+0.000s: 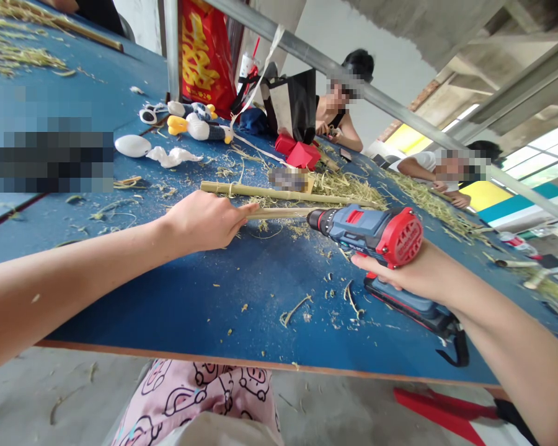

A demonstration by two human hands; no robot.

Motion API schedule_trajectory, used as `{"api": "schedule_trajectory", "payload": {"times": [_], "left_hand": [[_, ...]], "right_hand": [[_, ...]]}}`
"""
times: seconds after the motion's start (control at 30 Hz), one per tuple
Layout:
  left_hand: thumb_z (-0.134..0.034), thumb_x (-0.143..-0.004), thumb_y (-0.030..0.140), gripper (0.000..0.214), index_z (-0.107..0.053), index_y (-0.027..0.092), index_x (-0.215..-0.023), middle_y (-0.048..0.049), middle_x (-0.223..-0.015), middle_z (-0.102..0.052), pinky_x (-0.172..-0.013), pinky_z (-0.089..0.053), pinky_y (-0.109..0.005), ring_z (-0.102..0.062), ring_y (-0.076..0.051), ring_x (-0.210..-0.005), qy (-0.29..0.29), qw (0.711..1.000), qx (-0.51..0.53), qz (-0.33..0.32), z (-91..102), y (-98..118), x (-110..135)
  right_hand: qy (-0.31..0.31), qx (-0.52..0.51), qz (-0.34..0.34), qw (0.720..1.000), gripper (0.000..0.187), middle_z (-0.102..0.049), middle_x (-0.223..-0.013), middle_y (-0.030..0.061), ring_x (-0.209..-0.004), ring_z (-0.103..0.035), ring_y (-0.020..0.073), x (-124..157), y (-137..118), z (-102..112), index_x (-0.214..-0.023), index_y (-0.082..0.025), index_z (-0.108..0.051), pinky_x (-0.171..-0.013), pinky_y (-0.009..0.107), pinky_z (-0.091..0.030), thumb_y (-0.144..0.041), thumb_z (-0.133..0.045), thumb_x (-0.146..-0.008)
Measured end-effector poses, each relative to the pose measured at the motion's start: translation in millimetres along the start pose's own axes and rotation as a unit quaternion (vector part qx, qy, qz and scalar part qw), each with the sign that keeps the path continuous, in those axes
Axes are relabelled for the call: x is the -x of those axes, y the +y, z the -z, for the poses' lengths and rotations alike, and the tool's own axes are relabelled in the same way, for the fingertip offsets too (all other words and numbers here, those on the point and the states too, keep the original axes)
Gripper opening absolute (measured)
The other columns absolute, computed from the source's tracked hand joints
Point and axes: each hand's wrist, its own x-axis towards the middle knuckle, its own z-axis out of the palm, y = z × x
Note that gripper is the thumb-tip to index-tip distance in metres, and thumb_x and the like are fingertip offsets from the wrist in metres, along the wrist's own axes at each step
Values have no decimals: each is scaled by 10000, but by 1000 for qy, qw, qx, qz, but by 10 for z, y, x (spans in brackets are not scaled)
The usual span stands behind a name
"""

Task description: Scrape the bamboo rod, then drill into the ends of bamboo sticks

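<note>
**Left hand** [208, 222]: one, closed narrowly around a thin bamboo strip [279, 213], held just above the counter. The strip runs from your fingers to the chuck [314, 218], though you cannot tell from this view whether the chuck grips it.

**Right hand** [402, 272]: one, wrapped around the grip of a red-and-blue cordless drill [365, 232]. Its battery base [400, 303] rests below your hand, and a black wrist strap [456, 348] hangs from it.

**Risks:** If the drill runs, your bare left fingers sit near the chuck, so a loose or split strip could whip, splinter or cut them. The dangling strap could also snag.

**Blue counter** [214, 297]:
- Bamboo pole [283, 193]: one, with a tied loop, just beyond the strip.
- Shaving heap [348, 187]: one main heap; the loose scraps are too many to count.
- Plush toys [199, 127]: two, with yellow feet or bills visible on the nearer one.
- Bags: two, one red-and-gold [204, 56], one black-and-white [291, 105].
- Blurred patches: two, contents unreadable.

**Beyond the counter:** two co-workers [339, 121], [428, 167].
</note>
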Motion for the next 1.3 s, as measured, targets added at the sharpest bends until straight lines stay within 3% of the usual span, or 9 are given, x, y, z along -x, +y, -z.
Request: {"api": "schedule_trajectory", "payload": {"times": [0.1,0.63,0.97,1.3], "left_hand": [[-317,-1045,355,565,-412,270,-1596,-153,-825,-749,-681,-515,-386,-713,-291,-720,-13,1000,-21,-1,11,7,2],[-321,-1042,351,567,-409,264,-1596,-150,-816,-745,-680,-522,-371,-704,-267,-696,-4,1000,-23,-2,-2,16,12],[-318,-1049,365,567,-385,286,-1606,-153,-836,-756,-681,-529,-388,-712,-279,-691,-13,1000,-20,4,9,22,11],[-320,-1049,369,570,-377,287,-1610,-147,-854,-757,-698,-532,-399,-720,-294,-723,-8,1000,-17,9,-30,17,7]], "right_hand": [[-68,-40,-24,997,291,-621,-546,20,-473,-557,216,0,-11,23,-666,-273,-581,-460,359,-458,-553,-652,-694],[-61,-49,-27,997,303,-548,-455,-24,-367,-442,167,17,-45,31,-615,-282,-494,-421,344,-408,-525,-653,-702],[-65,-43,-17,997,298,-572,-490,9,-467,-555,226,-26,48,7,-615,-283,-545,-479,374,-470,-539,-668,-705],[-76,-52,-26,995,288,-648,-590,43,-580,-632,260,-32,-18,43,-687,-271,-619,-521,381,-507,-558,-646,-691]]}}
